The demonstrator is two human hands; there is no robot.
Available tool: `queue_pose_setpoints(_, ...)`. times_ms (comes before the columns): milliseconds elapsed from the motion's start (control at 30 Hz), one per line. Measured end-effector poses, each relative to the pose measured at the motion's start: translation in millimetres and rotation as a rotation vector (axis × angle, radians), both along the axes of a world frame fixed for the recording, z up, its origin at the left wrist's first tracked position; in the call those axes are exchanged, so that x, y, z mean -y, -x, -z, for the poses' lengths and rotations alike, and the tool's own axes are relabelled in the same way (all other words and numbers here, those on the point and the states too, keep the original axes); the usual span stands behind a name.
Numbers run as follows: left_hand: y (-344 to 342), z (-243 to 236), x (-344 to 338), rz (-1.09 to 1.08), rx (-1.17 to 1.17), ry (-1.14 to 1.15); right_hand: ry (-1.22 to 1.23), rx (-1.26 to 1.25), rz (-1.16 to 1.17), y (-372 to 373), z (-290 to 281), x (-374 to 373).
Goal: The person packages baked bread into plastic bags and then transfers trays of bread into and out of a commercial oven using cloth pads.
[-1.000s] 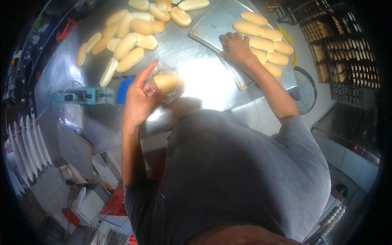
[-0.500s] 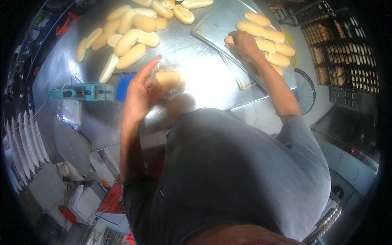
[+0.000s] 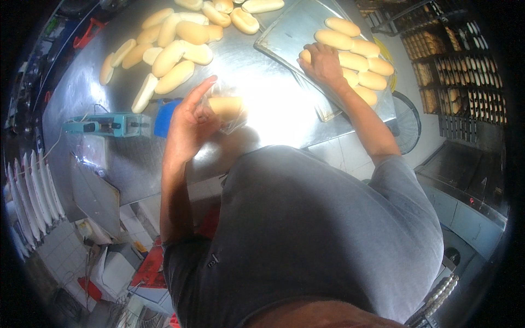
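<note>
A clear plastic bag (image 3: 238,121) with a bread roll (image 3: 225,105) inside is in my left hand (image 3: 192,117), its fingers closed on the near side of the bag. My right hand (image 3: 326,65) is over a metal tray (image 3: 284,41) on the right, its fingers curled round a long bread roll (image 3: 305,55). Several more golden rolls (image 3: 353,60) lie close together on that tray beside the hand. Left of the tray, a loose heap of rolls (image 3: 168,58) is spread on the steel table (image 3: 257,71).
A teal bag sealer (image 3: 109,124) stands at the table's left, next to a blue object (image 3: 165,118). Racks of bread (image 3: 465,71) rise at the far right, near a round wire fan guard (image 3: 407,123). White packets (image 3: 35,197) hang at the left edge.
My right hand has shifted very slightly on the roll at the tray. The left hand and its bag have hardly moved.
</note>
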State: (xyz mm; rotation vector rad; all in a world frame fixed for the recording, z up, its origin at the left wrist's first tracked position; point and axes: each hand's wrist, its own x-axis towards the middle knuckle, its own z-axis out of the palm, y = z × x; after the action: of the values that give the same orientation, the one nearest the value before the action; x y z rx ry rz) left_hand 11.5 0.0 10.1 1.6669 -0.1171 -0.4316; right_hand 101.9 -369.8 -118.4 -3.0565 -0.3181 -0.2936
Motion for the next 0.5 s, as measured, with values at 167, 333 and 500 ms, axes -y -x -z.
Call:
queue_pose_setpoints(167, -2, 3, -3, 0.025, 0.0, -0.006, -0.015, 0.005, 0.004, 0, 2, 2)
queue_pose_setpoints(333, -1, -7, 4, 0.002, -0.032, 0.008, -0.034, 0.013, 0.002, 1, 1, 2)
queue_pose_setpoints(500, -2, -7, 3, 0.018, -0.055, 0.031, -0.06, 0.013, 0.0, 1, 1, 0)
